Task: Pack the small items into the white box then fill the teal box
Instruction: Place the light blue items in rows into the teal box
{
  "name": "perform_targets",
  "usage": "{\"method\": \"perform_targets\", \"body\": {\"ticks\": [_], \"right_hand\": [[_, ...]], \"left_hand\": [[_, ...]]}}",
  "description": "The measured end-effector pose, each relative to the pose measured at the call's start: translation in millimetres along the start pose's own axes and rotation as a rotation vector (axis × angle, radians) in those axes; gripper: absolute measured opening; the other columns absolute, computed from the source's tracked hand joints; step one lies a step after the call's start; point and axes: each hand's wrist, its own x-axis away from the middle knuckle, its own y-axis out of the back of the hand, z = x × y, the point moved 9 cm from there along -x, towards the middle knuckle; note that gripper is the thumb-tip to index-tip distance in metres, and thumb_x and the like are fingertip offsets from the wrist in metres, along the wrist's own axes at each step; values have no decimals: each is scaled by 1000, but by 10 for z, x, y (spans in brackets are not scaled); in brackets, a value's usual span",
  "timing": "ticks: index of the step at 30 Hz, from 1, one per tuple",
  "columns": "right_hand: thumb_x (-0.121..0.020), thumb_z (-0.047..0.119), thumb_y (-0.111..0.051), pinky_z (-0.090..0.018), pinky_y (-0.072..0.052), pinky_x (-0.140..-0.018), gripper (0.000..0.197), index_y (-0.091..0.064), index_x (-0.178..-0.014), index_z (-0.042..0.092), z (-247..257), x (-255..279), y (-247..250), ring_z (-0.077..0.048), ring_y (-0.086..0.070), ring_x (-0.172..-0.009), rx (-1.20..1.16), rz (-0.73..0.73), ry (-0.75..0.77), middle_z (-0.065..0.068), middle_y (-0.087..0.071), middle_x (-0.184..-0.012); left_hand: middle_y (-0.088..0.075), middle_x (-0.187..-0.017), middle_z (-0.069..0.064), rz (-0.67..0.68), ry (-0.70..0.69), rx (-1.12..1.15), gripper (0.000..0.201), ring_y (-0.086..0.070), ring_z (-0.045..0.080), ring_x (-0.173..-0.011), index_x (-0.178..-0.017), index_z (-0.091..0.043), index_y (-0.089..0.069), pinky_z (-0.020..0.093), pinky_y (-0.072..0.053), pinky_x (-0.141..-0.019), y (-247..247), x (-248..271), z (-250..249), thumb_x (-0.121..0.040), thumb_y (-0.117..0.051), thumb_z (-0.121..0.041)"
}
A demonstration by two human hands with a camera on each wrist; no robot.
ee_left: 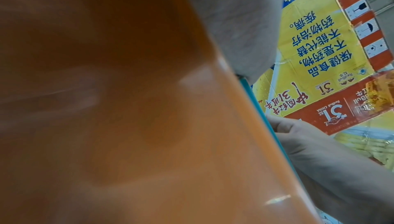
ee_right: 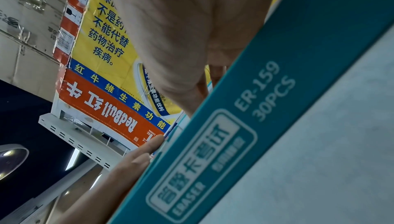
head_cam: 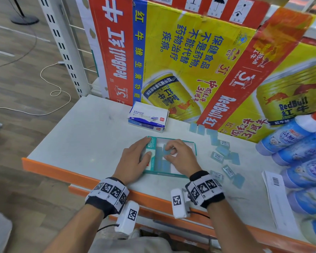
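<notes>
The open teal box [head_cam: 194, 148] lies flat in the middle of the white shelf, with several pale blue erasers laid in it. My left hand [head_cam: 147, 147] presses on its left flap with straight fingers. My right hand [head_cam: 169, 153] is inside the box, and its curled fingers and thumb pinch a blue eraser [head_cam: 165, 151]. More loose erasers [head_cam: 221, 152] are scattered to the right of the box. The white eraser box [head_cam: 148, 115] stands behind it. In the right wrist view the teal box's wall [ee_right: 255, 126] reads "ERASER 30PCS". The left wrist view is mostly blurred orange, with the box's edge [ee_left: 255, 103] just visible.
Large Red Bull cartons [head_cam: 190, 61] wall off the back of the shelf. Blue cleaner bottles [head_cam: 299, 143] lie piled at the right, beside a paper with a barcode [head_cam: 275, 181]. The shelf's orange front edge [head_cam: 62, 172] runs just below my wrists.
</notes>
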Motion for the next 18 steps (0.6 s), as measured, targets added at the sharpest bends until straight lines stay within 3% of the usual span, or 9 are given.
{"method": "perform_targets", "body": {"ticks": [8, 13, 18], "right_hand": [[-79, -4, -61, -23, -48, -83, 19, -65, -92, 10, -24, -11, -21, -18, -57, -85, 8, 41, -13, 5, -58, -110], [-79, -8, -49, -26, -49, -86, 27, -67, -89, 10, -5, 28, -6, -21, -59, -91, 2, 22, -13, -3, -64, -103], [-81, -6, -49, -30, -50, -89, 27, -67, -92, 12, -22, 37, 2, -21, -60, -93, -18, 50, -35, -2, -65, -107]], "left_hand": [[-38, -148, -9, -2, 0, -13, 53, -39, 11, -131, -141, -28, -36, 26, -27, -100, -14, 2, 16, -90, -37, -42], [-38, -148, -9, -10, 0, -13, 50, -40, 11, -131, -141, -29, -36, 29, -31, -101, -10, 1, 19, -93, -41, -40], [-38, -148, -7, 0, 6, -6, 52, -41, 13, -131, -141, -29, -35, 35, -35, -104, -5, 5, 4, -91, -39, -42]]}}
